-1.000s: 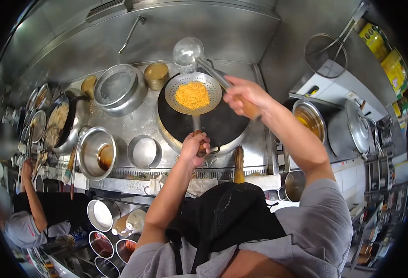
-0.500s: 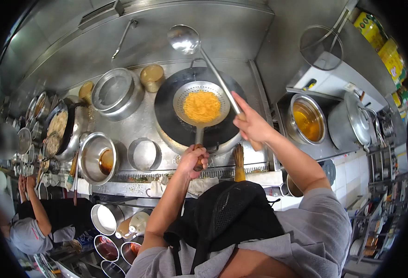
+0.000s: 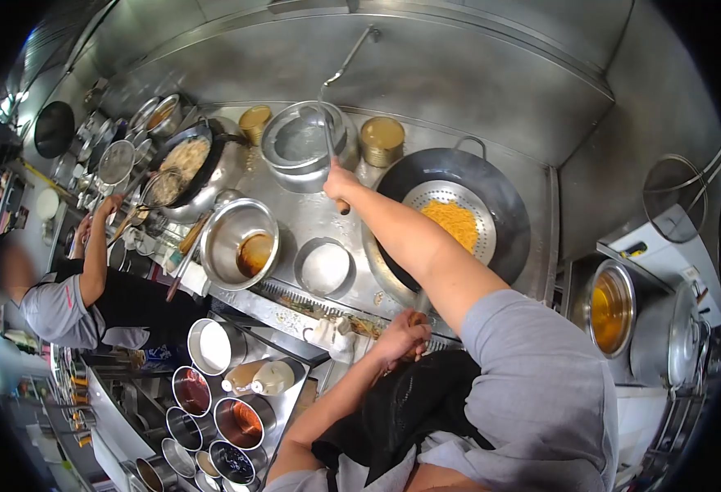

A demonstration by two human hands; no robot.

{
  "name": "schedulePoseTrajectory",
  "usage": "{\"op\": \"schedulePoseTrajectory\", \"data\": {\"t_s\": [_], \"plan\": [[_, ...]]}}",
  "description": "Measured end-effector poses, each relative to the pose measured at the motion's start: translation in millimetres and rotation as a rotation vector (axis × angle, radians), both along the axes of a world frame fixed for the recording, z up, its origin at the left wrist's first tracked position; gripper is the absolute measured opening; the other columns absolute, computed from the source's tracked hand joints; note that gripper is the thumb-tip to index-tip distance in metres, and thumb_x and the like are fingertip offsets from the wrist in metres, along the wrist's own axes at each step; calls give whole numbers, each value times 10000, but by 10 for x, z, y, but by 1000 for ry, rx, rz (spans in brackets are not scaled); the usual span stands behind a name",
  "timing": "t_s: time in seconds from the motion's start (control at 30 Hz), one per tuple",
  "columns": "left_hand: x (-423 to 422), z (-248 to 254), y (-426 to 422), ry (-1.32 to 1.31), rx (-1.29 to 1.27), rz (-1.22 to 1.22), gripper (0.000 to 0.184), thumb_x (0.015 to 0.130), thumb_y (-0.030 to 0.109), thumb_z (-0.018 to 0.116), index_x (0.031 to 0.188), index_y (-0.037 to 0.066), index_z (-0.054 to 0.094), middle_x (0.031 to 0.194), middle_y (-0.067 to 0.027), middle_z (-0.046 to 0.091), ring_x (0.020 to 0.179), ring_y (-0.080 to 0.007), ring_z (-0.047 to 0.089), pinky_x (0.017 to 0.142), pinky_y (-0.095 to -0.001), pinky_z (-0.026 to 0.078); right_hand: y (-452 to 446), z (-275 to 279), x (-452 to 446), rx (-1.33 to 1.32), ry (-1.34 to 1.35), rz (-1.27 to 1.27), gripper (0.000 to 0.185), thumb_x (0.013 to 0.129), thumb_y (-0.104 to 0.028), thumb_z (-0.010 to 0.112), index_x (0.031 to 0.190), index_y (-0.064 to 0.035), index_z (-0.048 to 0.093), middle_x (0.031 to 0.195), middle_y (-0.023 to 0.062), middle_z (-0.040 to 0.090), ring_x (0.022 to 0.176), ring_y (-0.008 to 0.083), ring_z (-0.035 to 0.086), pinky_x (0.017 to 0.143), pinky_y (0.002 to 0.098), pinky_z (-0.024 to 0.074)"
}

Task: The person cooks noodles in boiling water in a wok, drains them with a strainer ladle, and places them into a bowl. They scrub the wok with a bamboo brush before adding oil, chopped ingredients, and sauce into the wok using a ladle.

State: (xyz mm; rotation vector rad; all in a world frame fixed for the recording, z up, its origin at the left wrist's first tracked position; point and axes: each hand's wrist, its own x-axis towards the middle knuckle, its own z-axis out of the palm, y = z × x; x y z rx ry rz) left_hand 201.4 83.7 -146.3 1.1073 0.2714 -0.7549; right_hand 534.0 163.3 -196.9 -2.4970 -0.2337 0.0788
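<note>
My right hand (image 3: 341, 182) grips the wooden handle of a ladle (image 3: 329, 139), whose bowl is over the water in a metal pot (image 3: 299, 148) at the upper middle. Near my apron, my left hand (image 3: 405, 334) is wrapped round the handle of a perforated skimmer (image 3: 486, 220). Yellow shredded food (image 3: 450, 221) lies in the skimmer, over the black wok (image 3: 508, 197). My right forearm crosses above the wok's left part and hides some of it.
A steel bowl with brown liquid (image 3: 254, 254) and a white-bottomed round dish (image 3: 325, 266) stand left of the wok. Sauce containers (image 3: 240, 422) are at lower left. A co-worker (image 3: 73, 303) stands at far left. A pot of yellow oil (image 3: 612, 312) is at right.
The view has turned left. My right hand has carried the ladle from above the wok leftward to the water pot. My left hand still holds the skimmer, now closer to my body.
</note>
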Motion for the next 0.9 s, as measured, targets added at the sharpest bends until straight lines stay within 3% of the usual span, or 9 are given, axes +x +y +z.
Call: {"op": "schedulePoseTrajectory", "data": {"t_s": [0.07,0.1,0.13,0.2,0.4,0.67,0.73,0.83,0.9], "plan": [[10,12,35,-43,23,-40,317,825,111,626,1079,15,463,790,-49,548,538,-108,521,427,-233,410,187,202,189,672,610,67,325,822,-99,505,1112,22,590,768,193,641,558,284,605,510,441,501],[18,-45,44,-58,3,-29,331,833,112,621,1103,4,464,798,-52,555,538,-104,517,427,-235,411,226,240,311,1180,859,44,89,805,-66,518,736,-22,551,646,152,564,501,250,538,455,380,472],[18,-95,54,-64,1,-15,331,833,112,621,1103,4,464,798,-52,555,538,-104,517,427,-235,411,167,258,442,1634,1186,-23,104,783,-40,533,683,-31,506,610,113,497,480,225,494,446,326,462],[31,-45,70,-21,-39,3,314,843,115,623,1088,7,459,806,-60,557,525,-113,524,429,-239,422,33,597,136,1956,1151,-104,109,774,-27,538,689,-22,471,613,75,467,485,198,478,464,291,465],[113,-19,71,-25,-50,0,268,844,89,610,1033,15,435,732,-96,553,514,-171,557,438,-271,459,-797,959,-228,2082,1401,152,106,838,-73,541,856,-7,460,655,33,496,551,118,537,514,248,471],[360,-73,-145,-10,-359,111,122,825,-25,571,880,38,483,726,-68,523,571,-135,532,472,-278,471,-2129,2137,-1749,1664,851,-26,280,882,-33,557,1040,-118,342,780,43,506,567,64,505,459,225,377],[450,7,-173,74,-422,94,127,827,-32,565,872,44,475,731,-63,516,575,-127,523,474,-270,468,-2397,2246,-2037,1550,779,-111,103,867,-71,554,849,-43,456,697,51,507,533,98,496,473,233,403],[543,73,-187,128,-469,86,130,834,-36,555,861,51,462,728,-51,501,577,-117,509,479,-254,461,-2646,2319,-2578,1532,703,-220,132,858,-53,566,948,-47,470,710,63,518,523,108,499,454,233,405],[541,140,-202,154,-414,80,135,839,-36,551,837,59,455,722,-46,490,574,-117,500,480,-238,446,-2775,2266,-2915,1301,656,-390,387,871,-59,558,1236,-19,435,724,68,535,507,125,500,446,263,424]]}}
